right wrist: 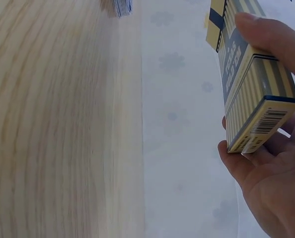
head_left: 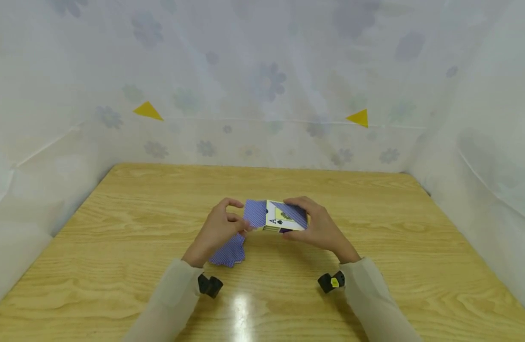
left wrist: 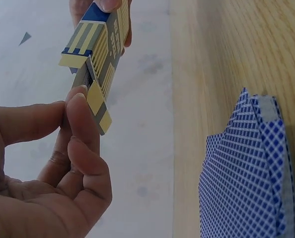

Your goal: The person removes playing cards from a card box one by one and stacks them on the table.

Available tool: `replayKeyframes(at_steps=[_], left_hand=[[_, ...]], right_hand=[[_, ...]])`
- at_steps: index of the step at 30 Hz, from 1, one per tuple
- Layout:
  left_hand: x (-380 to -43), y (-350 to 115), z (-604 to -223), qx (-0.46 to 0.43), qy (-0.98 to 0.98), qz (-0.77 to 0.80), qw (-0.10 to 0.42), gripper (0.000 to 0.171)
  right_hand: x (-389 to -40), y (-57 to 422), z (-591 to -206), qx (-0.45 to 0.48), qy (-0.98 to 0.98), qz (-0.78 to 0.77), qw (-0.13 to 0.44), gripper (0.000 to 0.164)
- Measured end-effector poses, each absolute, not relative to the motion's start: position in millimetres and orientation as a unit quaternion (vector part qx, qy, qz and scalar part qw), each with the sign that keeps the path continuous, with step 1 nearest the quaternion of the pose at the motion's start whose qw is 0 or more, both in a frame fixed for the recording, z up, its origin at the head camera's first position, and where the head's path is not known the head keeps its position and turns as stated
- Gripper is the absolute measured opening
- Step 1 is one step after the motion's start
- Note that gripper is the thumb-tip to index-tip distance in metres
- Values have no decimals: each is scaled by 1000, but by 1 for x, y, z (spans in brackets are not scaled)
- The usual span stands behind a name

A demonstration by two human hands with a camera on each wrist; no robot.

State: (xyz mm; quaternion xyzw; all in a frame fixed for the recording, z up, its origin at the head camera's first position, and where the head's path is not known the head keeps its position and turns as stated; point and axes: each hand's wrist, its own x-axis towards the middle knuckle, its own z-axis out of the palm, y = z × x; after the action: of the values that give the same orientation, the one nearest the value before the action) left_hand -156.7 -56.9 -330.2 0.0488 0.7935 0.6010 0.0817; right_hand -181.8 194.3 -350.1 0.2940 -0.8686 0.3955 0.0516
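My right hand [head_left: 324, 228] grips a playing card box [head_left: 283, 216] above the table, thumb on one narrow side and fingers on the other. An ace of spades is printed on its face, and a barcode end shows in the right wrist view. At the box's open left end, blue-checked playing cards [head_left: 254, 213] stick partway out. My left hand [head_left: 219, 230] pinches these cards between thumb and fingers, close to the raised box flaps [left wrist: 99, 106]. Below the left hand, a loose pile of blue-backed cards [head_left: 229, 251] lies face down on the table, partly hidden by that hand.
The wooden table [head_left: 373, 204] has pale flower-patterned sheeting [head_left: 253, 133] behind it and at both sides. Two yellow triangles, one at left [head_left: 148, 111] and one at right [head_left: 358, 118], are on the back sheet. Small black cameras sit at both wrists.
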Motion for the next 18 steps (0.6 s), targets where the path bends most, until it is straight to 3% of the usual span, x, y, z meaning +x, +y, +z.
replayKeyframes(at_steps=[18], left_hand=[[-165,-80,-324,47,794,600,80,35]], right_hand=[[-183,197,-349,288,-870,398,45,72]])
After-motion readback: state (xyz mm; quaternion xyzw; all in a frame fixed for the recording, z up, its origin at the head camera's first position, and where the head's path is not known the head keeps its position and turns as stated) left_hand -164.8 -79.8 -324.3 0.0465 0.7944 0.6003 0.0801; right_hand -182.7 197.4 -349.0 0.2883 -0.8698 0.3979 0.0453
